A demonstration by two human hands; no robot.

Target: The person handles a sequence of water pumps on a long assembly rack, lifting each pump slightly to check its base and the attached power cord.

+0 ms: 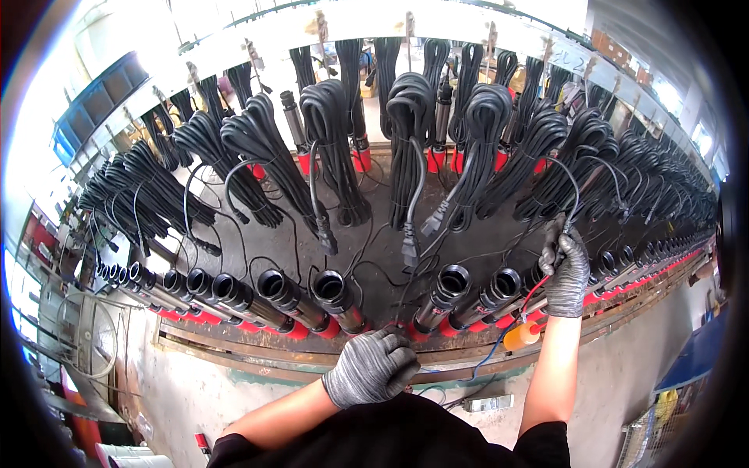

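My right hand (565, 269), in a grey glove, is raised among the hanging cables. Its fingers are closed round the lower end of a cable (576, 204) that drops from a black coil. A thin red wire (534, 294) runs down from this hand toward an orange bottle-shaped object (521, 336). Low at the bench edge, my left hand (373, 366) is curled shut in a matching glove; whatever it holds is hidden. Just beyond it stands a steel cylinder (340, 300) with a black open top and red base. A similar cylinder (443, 296) leans to its right.
Several bundled black cables (409, 132) hang from a pale overhead rail (359, 27), some ending in plugs (409, 248). Rows of cylinders line the bench (257, 351) on both sides. A blue wire (493, 357) loops below its edge. A round fan (95, 335) stands left.
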